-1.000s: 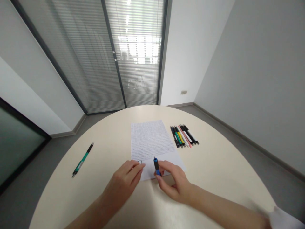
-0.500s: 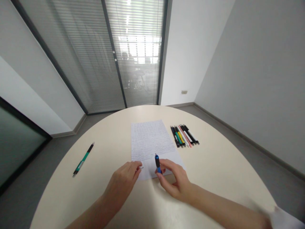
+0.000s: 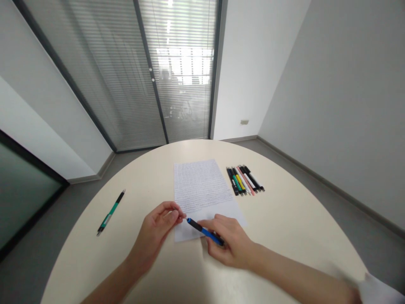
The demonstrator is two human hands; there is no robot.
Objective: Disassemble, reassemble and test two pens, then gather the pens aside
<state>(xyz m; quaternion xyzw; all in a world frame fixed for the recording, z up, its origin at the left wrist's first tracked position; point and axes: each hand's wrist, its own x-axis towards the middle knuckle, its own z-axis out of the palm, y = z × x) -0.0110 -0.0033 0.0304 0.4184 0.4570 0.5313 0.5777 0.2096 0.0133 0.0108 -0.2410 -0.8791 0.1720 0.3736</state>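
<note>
My right hand (image 3: 230,242) is closed around a blue pen (image 3: 210,235) with a black grip, tilted so its front end points up and left. A thin point sticks out of that end toward the fingertips of my left hand (image 3: 160,226). Those fingertips are pinched together at the point; whatever small piece they hold is mostly hidden. Both hands are over the lower part of a sheet of paper (image 3: 202,181), covered in handwriting on its upper part.
Left on the round table (image 3: 142,177) lies a green and black pen (image 3: 111,213). A row of several pens (image 3: 245,180) in black, green, yellow, white and pink sits right of the paper. Beyond the table stand a glass partition with blinds (image 3: 186,105) and white walls.
The blue pen has swung from nearly upright to a leftward slant, its front end now at my left fingertips. My left hand has turned and risen slightly; a small silvery piece showed there earlier.
</note>
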